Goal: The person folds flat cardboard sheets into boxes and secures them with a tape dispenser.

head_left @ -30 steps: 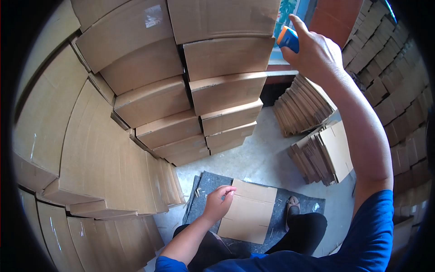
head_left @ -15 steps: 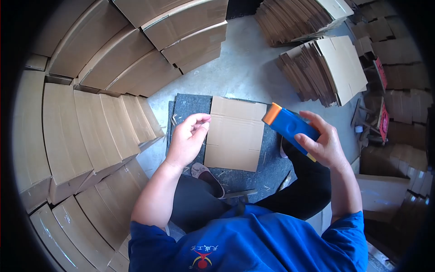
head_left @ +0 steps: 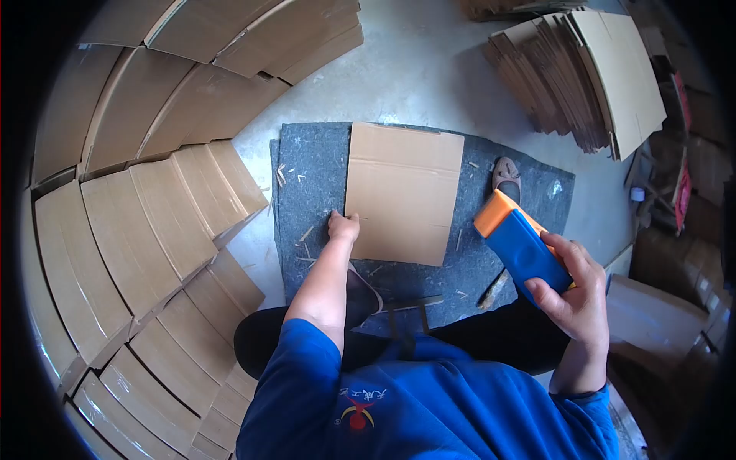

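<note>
A flat, creased cardboard sheet point(head_left: 405, 195) lies on the dark mat in front of me. My left hand point(head_left: 343, 225) is down at its left edge with bent fingers; the thumb side overlaps the sheet, and the fingertips are partly hidden. Raised to the right of the sheet, my right hand point(head_left: 575, 295) is wrapped around a blue block-shaped tool point(head_left: 525, 249) with an orange end. That orange end points up and left, apart from the cardboard. Its exact kind does not show.
The dark mat point(head_left: 310, 161) carries small scattered scraps. Stacked cartons point(head_left: 107, 253) rise on the left. A bundle of flattened cardboard point(head_left: 563, 80) stands at the back right. My shoe point(head_left: 506, 175) rests on the mat, and a stick-like object point(head_left: 493, 290) lies nearer me.
My left hand has gone from above the sheet down to its left edge. The right hand has moved slightly right and nearer me with the blue tool. The view has shifted.
</note>
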Motion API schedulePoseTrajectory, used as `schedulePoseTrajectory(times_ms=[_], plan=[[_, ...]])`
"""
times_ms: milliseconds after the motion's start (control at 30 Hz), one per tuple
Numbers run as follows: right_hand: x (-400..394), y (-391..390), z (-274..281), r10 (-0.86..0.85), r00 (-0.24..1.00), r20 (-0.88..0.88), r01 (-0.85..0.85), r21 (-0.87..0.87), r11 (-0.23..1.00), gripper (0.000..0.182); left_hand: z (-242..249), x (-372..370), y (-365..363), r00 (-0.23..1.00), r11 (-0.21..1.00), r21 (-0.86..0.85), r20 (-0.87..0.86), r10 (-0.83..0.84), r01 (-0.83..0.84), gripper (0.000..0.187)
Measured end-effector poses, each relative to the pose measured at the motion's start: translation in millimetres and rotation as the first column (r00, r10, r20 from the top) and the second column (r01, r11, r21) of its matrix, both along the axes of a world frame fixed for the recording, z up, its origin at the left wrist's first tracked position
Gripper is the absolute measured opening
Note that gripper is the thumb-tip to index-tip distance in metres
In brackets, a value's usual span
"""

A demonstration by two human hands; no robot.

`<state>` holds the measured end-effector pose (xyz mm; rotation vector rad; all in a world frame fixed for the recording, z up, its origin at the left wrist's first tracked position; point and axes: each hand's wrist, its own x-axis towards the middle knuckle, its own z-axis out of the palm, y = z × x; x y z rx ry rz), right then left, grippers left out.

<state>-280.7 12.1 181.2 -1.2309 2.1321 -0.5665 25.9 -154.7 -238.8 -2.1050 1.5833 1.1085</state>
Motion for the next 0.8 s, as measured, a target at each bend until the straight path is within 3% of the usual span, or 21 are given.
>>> schedulePoseTrajectory(times_ms=[133, 300, 367, 433, 467, 500, 633, 800], plan=[[-14, -5, -7, -0.036, 0.999, -0.023, 0.037, 0.040, 0.999, 0.060, 42, -33, 1, 0.996, 0.997, 0.065, 0.082, 0.024, -0.030, 0.083], [-17, -3, -3, -0.042, 0.999, 0.029, 0.041, 0.055, 0.998, 0.062, 39, -41, 3, 0.995, 0.995, 0.088, 0.094, 0.040, -0.048, 0.095], [-16, 5, -3, -0.061, 0.998, 0.029, 0.060, 0.024, 0.998, 0.062, 17, -20, 6, 0.998, 0.997, 0.053, -0.033, -0.054, 0.056, 0.085], [-18, 16, -2, -0.091, 0.996, 0.024, 0.092, -0.002, 0.996, 0.063, -1, 4, 0, 0.930, 0.959, 0.254, -0.367, -0.027, 0.128, 0.051], [-18, 21, -2, -0.112, 0.993, 0.034, 0.113, -0.035, 0.993, 0.063, 54, -13, -11, 0.917, 0.896, 0.438, -0.382, 0.117, 0.068, 0.048], [-17, 27, -3, -0.167, 0.984, 0.064, 0.171, -0.055, 0.984, 0.062, 73, -15, -18, 0.922, 0.864, 0.497, -0.369, 0.121, 0.085, 0.041], [-15, 51, -7, -0.200, 0.979, 0.030, 0.202, -0.137, 0.970, 0.059, 121, -33, -22, 0.808, 0.922, 0.366, -0.577, 0.119, 0.126, 0.036], [-5, 73, -12, -0.239, 0.970, -0.048, 0.229, -0.158, 0.960, 0.062, 133, -49, -23, 0.813, 0.933, 0.279, -0.581, -0.024, 0.228, 0.038]])
